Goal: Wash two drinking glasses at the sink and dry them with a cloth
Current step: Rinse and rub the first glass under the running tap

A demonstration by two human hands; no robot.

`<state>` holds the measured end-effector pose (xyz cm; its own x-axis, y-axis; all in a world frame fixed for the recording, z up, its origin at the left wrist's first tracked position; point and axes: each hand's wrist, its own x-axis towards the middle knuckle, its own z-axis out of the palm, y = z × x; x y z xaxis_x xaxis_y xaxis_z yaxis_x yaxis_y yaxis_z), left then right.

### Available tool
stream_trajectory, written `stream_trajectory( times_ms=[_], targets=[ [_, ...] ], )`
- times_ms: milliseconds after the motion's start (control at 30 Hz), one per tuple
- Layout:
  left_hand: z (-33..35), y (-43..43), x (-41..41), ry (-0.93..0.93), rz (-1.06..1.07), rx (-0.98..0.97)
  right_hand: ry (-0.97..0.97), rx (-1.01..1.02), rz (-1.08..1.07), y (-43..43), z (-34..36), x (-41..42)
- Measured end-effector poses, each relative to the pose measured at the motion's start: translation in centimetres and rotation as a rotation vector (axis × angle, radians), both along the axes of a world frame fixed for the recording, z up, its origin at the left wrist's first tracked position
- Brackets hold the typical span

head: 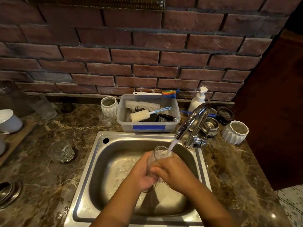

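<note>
Over the steel sink (98,159) both of my hands grip one clear drinking glass (157,155). My left hand (143,172) wraps its left side and base. From the right, my right hand (172,171) curls round it. Water runs from the chrome tap (191,122) into the glass's open mouth. A second clear glass (61,151) stands on the marble counter, left of the sink. No cloth is in view.
Behind the sink a plastic tub (148,126) holds bottle brushes. A white soap pump (197,99), white ribbed jars (235,131) (109,106), steel bowls (210,126) and a small glass (106,120) stand along the brick wall. More glassware stands on the counter's left part.
</note>
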<state>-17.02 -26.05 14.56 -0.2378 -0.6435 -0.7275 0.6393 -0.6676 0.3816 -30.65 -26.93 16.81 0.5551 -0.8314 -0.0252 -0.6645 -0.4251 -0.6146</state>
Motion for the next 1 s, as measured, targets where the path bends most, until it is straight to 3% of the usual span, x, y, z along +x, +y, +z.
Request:
stream_trajectory(
  times_ms=[100,200,267,333,400,633,733,833,933,1000],
  targets=[
    [-0.2,0.3,-0.6,0.002,0.036,-0.001,0.019,-0.035,-0.034,0.6,0.1,0.3],
    [-0.5,0.5,-1.6,-0.322,0.155,-0.184,-0.236,0.161,-0.295,1.1,0.0,1.0],
    [-1.0,0.7,-2.0,-0.575,0.136,-0.351,-0.467,0.376,-0.568,0.9,0.2,1.7],
    [-1.1,0.8,-2.2,-0.701,0.083,-0.425,-0.601,0.544,-0.714,0.6,0.8,2.1],
    [-1.0,0.7,-2.2,-0.628,0.089,-0.409,-0.541,0.473,-0.632,0.1,0.9,1.9],
    [-0.5,-0.6,-0.2,-0.061,-0.024,0.001,0.093,0.016,-0.013,-0.6,1.0,-0.1],
    [-1.6,-1.1,0.3,0.007,-0.077,0.063,0.257,-0.144,0.139,-0.3,1.2,-0.4],
    [-1.4,-0.8,-0.7,-0.029,0.009,0.000,0.120,-0.047,-0.015,0.5,1.1,0.1],
    [-2.0,-0.1,-2.3,-0.152,0.178,-0.116,-0.159,0.143,-0.385,0.8,0.6,1.6],
    [-2.5,0.5,-3.3,-0.115,0.235,-0.146,-0.157,0.133,-0.511,0.6,0.3,2.6]
  ],
)
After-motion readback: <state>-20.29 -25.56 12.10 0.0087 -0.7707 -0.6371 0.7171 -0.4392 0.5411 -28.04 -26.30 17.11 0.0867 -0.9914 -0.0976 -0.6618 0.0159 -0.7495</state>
